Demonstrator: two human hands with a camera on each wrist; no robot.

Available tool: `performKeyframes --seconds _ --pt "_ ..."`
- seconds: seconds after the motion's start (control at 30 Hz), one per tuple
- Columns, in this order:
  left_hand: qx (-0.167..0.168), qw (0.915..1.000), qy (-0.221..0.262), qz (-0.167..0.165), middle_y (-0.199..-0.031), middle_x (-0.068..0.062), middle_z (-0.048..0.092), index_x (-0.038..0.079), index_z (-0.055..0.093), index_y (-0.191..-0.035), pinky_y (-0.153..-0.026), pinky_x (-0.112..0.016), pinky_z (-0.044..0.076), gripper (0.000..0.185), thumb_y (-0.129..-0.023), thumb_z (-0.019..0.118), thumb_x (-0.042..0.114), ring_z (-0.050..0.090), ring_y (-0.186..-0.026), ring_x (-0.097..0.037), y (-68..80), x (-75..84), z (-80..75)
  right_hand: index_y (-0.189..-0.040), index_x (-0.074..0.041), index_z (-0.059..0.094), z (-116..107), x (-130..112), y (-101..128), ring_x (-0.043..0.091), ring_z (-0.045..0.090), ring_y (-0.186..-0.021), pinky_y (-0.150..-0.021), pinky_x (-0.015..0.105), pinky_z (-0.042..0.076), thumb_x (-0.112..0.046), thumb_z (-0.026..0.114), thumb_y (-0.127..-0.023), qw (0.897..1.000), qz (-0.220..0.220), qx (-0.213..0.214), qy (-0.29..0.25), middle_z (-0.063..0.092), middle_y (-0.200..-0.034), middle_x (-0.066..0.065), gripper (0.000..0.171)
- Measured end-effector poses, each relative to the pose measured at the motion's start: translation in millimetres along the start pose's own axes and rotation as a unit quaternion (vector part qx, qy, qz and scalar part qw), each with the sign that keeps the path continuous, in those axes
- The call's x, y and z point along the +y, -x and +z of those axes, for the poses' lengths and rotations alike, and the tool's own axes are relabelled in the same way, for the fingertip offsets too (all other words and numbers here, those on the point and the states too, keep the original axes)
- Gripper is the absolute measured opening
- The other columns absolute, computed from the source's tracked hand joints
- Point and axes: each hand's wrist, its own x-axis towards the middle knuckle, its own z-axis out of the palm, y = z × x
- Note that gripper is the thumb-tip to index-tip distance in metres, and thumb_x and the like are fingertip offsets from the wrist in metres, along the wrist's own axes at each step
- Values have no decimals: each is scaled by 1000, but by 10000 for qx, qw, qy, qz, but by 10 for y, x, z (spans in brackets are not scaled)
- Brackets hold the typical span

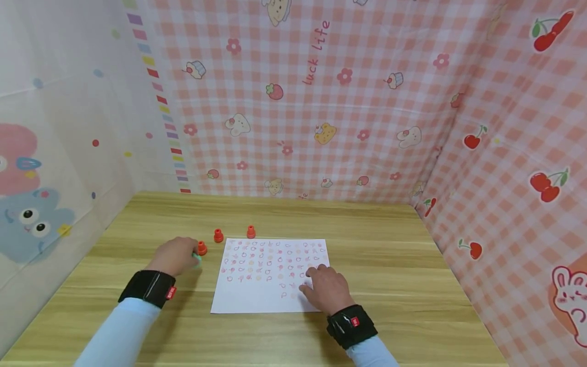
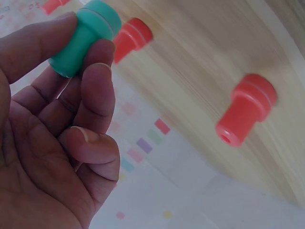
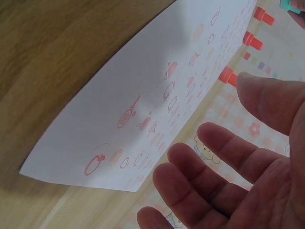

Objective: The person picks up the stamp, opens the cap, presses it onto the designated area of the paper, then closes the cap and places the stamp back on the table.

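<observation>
Left hand pinches a green stamp beside three red stamps; right hand, fingers relaxed, steadies the sheet, its upper rows stamped, lower part still blank.

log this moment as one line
left hand: pinches green plastic stamp | right hand: open on white stamped paper sheet
</observation>
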Motion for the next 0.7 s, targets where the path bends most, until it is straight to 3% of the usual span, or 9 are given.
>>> performKeyframes --seconds 0.5,0.7 --pt "457 9980 376 228 -79 -3 64 6 68 -92 -63 -36 47 13 -87 76 16 53 -68 -20 -14 324 119 -105 -10 73 18 -17 -1 21 57 -75 -66 37 48 -31 74 -88 9997 126 61 -190 67 -91 7 27" --pt "603 9955 630 368 -76 -2 61 7 68 -92 -62 -34 45 14 -87 77 16 51 -68 -20 -51 505 195 -104 -11 73 35 -11 -2 20 61 -74 -63 35 48 -30 73 -90 9991 30 270 -314 68 -89 6 24"
